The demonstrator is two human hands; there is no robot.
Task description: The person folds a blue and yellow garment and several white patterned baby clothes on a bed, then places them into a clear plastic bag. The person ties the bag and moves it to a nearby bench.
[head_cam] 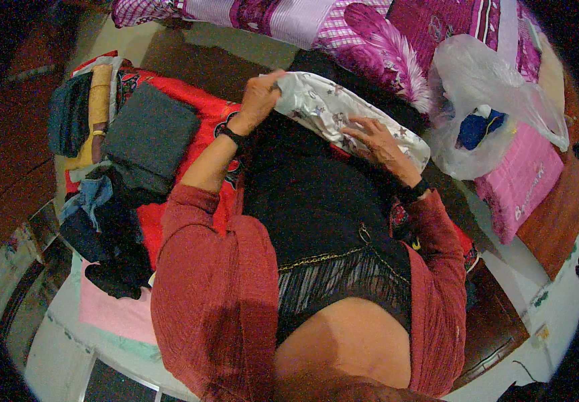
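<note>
A white cloth printed with stars and small figures [319, 103] lies in a long folded strip across my lap, over black fabric [299, 166]. My left hand [260, 98] is closed around its left end, the fingers pinching the edge. Flat on the right half of the strip rests my right hand [376, 143], its fingers spread and touching the fabric. Both wrists wear dark bands. Whether the strip is a garment or a sheet I cannot tell.
Left of me, a folded dark grey cloth [151, 135] lies on red patterned fabric [199, 108], beside bundled dark and denim clothes [93, 201]. On the right are a translucent plastic bag [470, 65] holding something blue and a pink item with lettering [530, 176]. Magenta patterned bedding [294, 22] lies ahead.
</note>
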